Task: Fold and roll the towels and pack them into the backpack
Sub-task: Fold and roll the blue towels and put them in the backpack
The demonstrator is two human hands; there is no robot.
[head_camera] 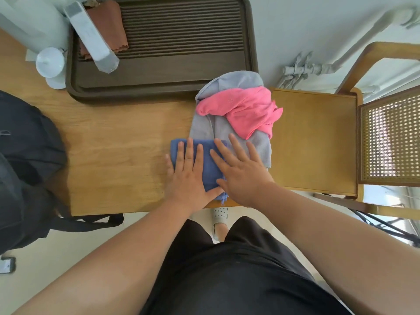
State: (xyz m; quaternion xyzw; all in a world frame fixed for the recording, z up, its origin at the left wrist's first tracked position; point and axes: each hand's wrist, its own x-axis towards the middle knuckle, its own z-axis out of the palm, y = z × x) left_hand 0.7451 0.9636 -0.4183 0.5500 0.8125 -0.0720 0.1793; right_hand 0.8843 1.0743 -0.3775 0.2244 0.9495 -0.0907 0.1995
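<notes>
The left hand [186, 176] and right hand [241, 176] lie flat on the folded blue towel [208, 162] near the table [113, 144] edge, fingers straight and gripping nothing, likely pressing its crease before rolling. The grey towel [225, 130] and pink towel [245, 108] (both crumpled) wait just beyond, and the backpack [27, 155] sits at the left.

The left hand [187, 176] and right hand [243, 176] lie flat on the folded towel [208, 167]. Behind it lies the towel pile [241, 110]; left, the backpack [27, 155]; right, the chair [318, 142]; behind-left, the tray [163, 71].

Bare tabletop [113, 144] open leftward toward backpack [27, 155], tray [170, 67] behind, towel heap [236, 114] (grey and pink) blocking right
</notes>
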